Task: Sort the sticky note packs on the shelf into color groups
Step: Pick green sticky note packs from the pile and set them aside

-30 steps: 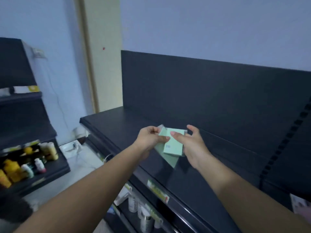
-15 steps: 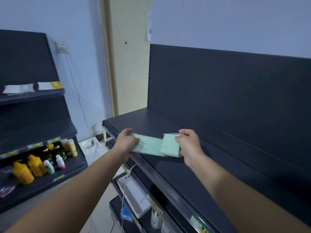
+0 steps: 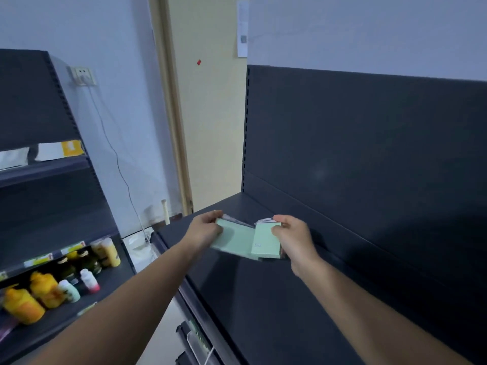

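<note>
Pale green is the colour of both sticky note packs, held side by side above the dark shelf point(image 3: 263, 306) near its left end, about midway between the front edge and the back panel point(image 3: 369, 154). The left hand point(image 3: 204, 230) grips the wider green pack point(image 3: 233, 239) by its left edge, fingers curled round it. The right hand point(image 3: 293, 237) pinches the narrower green pack point(image 3: 266, 242) by its right edge, thumb on the face, which carries a small printed mark low down. The narrower pack's left side overlaps the wider one's right side, so the two touch. Whether their lower edges rest on the shelf or hang just above it I cannot tell. Thin pale edges show behind the tops of both packs; what they belong to is too blurred to say.

Past the shelf's left end stands a second dark shelving unit point(image 3: 47, 201) with yellow bottles point(image 3: 23, 306) and smaller white bottles point(image 3: 69, 290) on a lower level, and a yellow-and-white box point(image 3: 62, 150) higher up. On the wall between the units are a white socket point(image 3: 83, 76) with a thin cable point(image 3: 118, 167) hanging down, a beige door panel point(image 3: 210, 114) bearing a small red mark point(image 3: 199, 62), and a strip of white paper point(image 3: 242, 27) near the top.
</note>
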`<state>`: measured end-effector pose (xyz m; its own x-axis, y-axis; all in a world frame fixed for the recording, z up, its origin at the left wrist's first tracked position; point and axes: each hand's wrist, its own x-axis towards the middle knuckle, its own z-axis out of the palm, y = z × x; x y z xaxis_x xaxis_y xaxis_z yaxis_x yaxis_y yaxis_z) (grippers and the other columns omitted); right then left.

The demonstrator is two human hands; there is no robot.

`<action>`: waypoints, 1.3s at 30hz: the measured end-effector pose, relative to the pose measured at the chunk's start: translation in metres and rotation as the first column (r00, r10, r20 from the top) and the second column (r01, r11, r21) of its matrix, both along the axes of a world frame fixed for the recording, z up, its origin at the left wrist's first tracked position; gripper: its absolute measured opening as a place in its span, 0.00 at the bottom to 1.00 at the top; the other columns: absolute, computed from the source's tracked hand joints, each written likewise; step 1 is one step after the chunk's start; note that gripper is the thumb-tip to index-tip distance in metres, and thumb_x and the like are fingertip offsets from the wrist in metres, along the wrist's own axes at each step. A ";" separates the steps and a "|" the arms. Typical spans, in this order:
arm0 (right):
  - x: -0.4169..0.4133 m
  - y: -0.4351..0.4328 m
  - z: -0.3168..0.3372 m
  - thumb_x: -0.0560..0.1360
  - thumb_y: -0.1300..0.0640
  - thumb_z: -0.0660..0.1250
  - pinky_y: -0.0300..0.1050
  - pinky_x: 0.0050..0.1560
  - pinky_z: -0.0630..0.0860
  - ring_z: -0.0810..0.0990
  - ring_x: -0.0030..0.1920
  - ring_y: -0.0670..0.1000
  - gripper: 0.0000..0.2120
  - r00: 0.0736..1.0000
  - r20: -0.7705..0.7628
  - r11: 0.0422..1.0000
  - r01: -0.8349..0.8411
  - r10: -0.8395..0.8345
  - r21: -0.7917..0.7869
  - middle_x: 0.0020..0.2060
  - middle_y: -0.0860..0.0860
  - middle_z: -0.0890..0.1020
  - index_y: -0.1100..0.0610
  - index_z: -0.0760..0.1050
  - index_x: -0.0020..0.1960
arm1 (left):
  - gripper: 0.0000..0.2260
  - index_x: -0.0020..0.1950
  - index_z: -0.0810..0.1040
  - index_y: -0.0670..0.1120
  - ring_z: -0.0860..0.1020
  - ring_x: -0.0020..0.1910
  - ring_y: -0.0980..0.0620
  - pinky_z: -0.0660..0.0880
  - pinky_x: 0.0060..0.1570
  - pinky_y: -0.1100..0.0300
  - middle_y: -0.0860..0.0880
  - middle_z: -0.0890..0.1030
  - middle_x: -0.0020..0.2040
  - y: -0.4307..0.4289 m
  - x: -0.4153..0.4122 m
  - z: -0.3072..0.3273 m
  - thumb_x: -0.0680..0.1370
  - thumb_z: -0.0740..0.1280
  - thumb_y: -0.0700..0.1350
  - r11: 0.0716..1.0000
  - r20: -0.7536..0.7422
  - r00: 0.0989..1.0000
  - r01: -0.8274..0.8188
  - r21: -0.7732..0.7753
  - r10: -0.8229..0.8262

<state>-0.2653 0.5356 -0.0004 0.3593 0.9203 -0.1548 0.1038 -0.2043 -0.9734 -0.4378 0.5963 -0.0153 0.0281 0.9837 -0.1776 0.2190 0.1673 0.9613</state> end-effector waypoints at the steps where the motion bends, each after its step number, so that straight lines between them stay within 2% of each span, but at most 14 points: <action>1: -0.001 0.010 -0.004 0.74 0.66 0.58 0.39 0.34 0.71 0.76 0.43 0.49 0.19 0.999 0.031 1.000 -0.008 0.008 0.002 0.50 0.51 0.77 0.56 0.73 0.63 | 0.20 0.64 0.75 0.44 0.75 0.51 0.48 0.73 0.55 0.56 0.45 0.75 0.57 0.011 0.000 -0.004 0.75 0.58 0.30 1.000 -0.011 1.000 0.013 -0.006 -0.013; 4: -0.005 0.037 -0.015 0.73 0.65 0.59 0.43 0.41 0.73 0.77 0.46 0.51 0.19 0.993 0.121 1.000 0.009 -0.010 0.002 0.49 0.50 0.77 0.56 0.73 0.63 | 0.21 0.65 0.73 0.43 0.74 0.55 0.46 0.71 0.60 0.55 0.44 0.74 0.59 0.046 0.003 -0.018 0.74 0.59 0.30 0.993 -0.044 0.993 0.110 -0.037 -0.111; 6: -0.006 0.054 -0.022 0.73 0.66 0.59 0.43 0.42 0.74 0.78 0.45 0.51 0.19 0.989 0.144 0.999 0.043 -0.043 -0.002 0.44 0.47 0.77 0.55 0.74 0.62 | 0.22 0.65 0.72 0.45 0.73 0.56 0.47 0.71 0.58 0.58 0.45 0.74 0.59 0.069 0.008 -0.023 0.73 0.60 0.29 0.972 -0.111 0.966 0.227 -0.065 -0.233; 9: -0.008 0.073 -0.030 0.73 0.67 0.58 0.37 0.36 0.72 0.76 0.41 0.45 0.19 0.983 0.161 0.996 0.092 -0.090 -0.003 0.41 0.42 0.76 0.55 0.74 0.61 | 0.26 0.68 0.69 0.46 0.75 0.48 0.53 0.72 0.44 0.70 0.47 0.74 0.54 0.107 0.020 -0.027 0.72 0.60 0.29 0.921 -0.204 0.899 0.379 -0.086 -0.389; 10: -0.009 0.079 -0.031 0.73 0.67 0.58 0.36 0.37 0.71 0.76 0.43 0.46 0.20 0.978 0.183 0.995 0.098 -0.095 -0.007 0.44 0.44 0.78 0.55 0.73 0.63 | 0.26 0.69 0.69 0.46 0.75 0.44 0.57 0.71 0.37 0.75 0.49 0.74 0.52 0.121 0.025 -0.028 0.73 0.60 0.29 0.907 -0.223 0.879 0.414 -0.080 -0.421; 12: -0.010 0.093 -0.035 0.73 0.67 0.58 0.38 0.45 0.69 0.75 0.51 0.49 0.23 0.971 0.210 0.992 0.125 -0.116 -0.031 0.56 0.49 0.77 0.54 0.70 0.67 | 0.25 0.68 0.70 0.46 0.74 0.40 0.59 0.68 0.28 0.76 0.48 0.75 0.51 0.150 0.034 -0.033 0.73 0.59 0.30 0.884 -0.263 0.845 0.461 -0.081 -0.465; 14: -0.012 0.111 -0.040 0.73 0.67 0.58 0.37 0.48 0.67 0.74 0.53 0.49 0.24 0.967 0.209 0.985 0.159 -0.143 -0.061 0.60 0.51 0.74 0.54 0.68 0.68 | 0.23 0.65 0.72 0.45 0.75 0.41 0.55 0.71 0.32 0.72 0.46 0.77 0.52 0.173 0.041 -0.038 0.72 0.60 0.30 0.851 -0.302 0.800 0.517 -0.090 -0.518; 18: -0.023 0.146 -0.056 0.73 0.67 0.59 0.39 0.54 0.69 0.73 0.57 0.50 0.25 0.956 0.192 0.964 0.246 -0.223 -0.104 0.63 0.53 0.73 0.55 0.67 0.69 | 0.23 0.67 0.71 0.41 0.75 0.59 0.45 0.72 0.57 0.59 0.42 0.73 0.63 0.208 0.050 -0.051 0.71 0.63 0.32 0.780 -0.461 0.691 0.626 -0.003 -0.557; 22: -0.041 0.175 -0.074 0.74 0.66 0.62 0.35 0.60 0.65 0.70 0.62 0.51 0.24 0.907 0.359 0.955 0.274 -0.219 -0.111 0.64 0.54 0.69 0.56 0.66 0.69 | 0.16 0.60 0.76 0.42 0.74 0.60 0.44 0.68 0.58 0.61 0.42 0.75 0.61 0.216 0.048 -0.059 0.72 0.67 0.40 0.707 -0.652 0.578 0.701 0.090 -0.490; 25: -0.054 0.189 -0.084 0.74 0.62 0.63 0.35 0.65 0.57 0.64 0.66 0.51 0.22 0.801 0.542 0.936 0.345 -0.255 -0.069 0.65 0.54 0.67 0.57 0.67 0.68 | 0.19 0.63 0.74 0.40 0.70 0.63 0.45 0.66 0.62 0.60 0.43 0.72 0.65 0.215 0.043 -0.068 0.72 0.65 0.39 0.680 -0.616 0.601 0.720 0.139 -0.510; 29: -0.073 0.194 -0.099 0.77 0.57 0.61 0.39 0.69 0.58 0.63 0.66 0.52 0.20 0.620 0.685 0.856 0.517 -0.383 0.010 0.66 0.54 0.66 0.56 0.67 0.69 | 0.21 0.69 0.66 0.44 0.60 0.70 0.47 0.57 0.70 0.57 0.46 0.64 0.71 0.219 0.038 -0.082 0.76 0.62 0.42 0.660 -0.624 0.595 0.734 0.164 -0.507; 32: -0.077 0.199 -0.104 0.80 0.53 0.55 0.42 0.73 0.53 0.58 0.71 0.53 0.22 0.538 0.783 0.825 0.563 -0.312 -0.058 0.70 0.56 0.62 0.55 0.60 0.73 | 0.21 0.69 0.66 0.41 0.61 0.70 0.46 0.55 0.69 0.59 0.43 0.64 0.71 0.219 0.040 -0.082 0.76 0.62 0.38 0.688 -0.553 0.652 0.702 0.183 -0.518; 35: -0.077 0.198 -0.100 0.81 0.48 0.50 0.46 0.75 0.46 0.51 0.74 0.53 0.24 0.563 0.787 0.794 0.586 -0.252 -0.165 0.73 0.55 0.54 0.52 0.53 0.75 | 0.20 0.68 0.66 0.37 0.63 0.68 0.42 0.58 0.68 0.54 0.40 0.66 0.69 0.215 0.043 -0.080 0.75 0.60 0.33 0.706 -0.545 0.659 0.689 0.160 -0.519; 39: -0.071 0.173 -0.080 0.81 0.49 0.51 0.44 0.74 0.51 0.56 0.72 0.53 0.24 0.665 0.614 0.825 0.564 -0.424 -0.041 0.72 0.54 0.57 0.51 0.54 0.76 | 0.22 0.67 0.63 0.35 0.61 0.68 0.40 0.55 0.68 0.52 0.38 0.66 0.67 0.202 0.045 -0.070 0.74 0.61 0.36 0.746 -0.613 0.657 0.647 0.157 -0.440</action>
<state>-0.3358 0.7091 -0.0803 0.8339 0.5485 0.0607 0.4298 -0.5765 -0.6949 -0.3931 0.7985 -0.0858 0.5858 0.8105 0.0001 0.6250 -0.4518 0.6366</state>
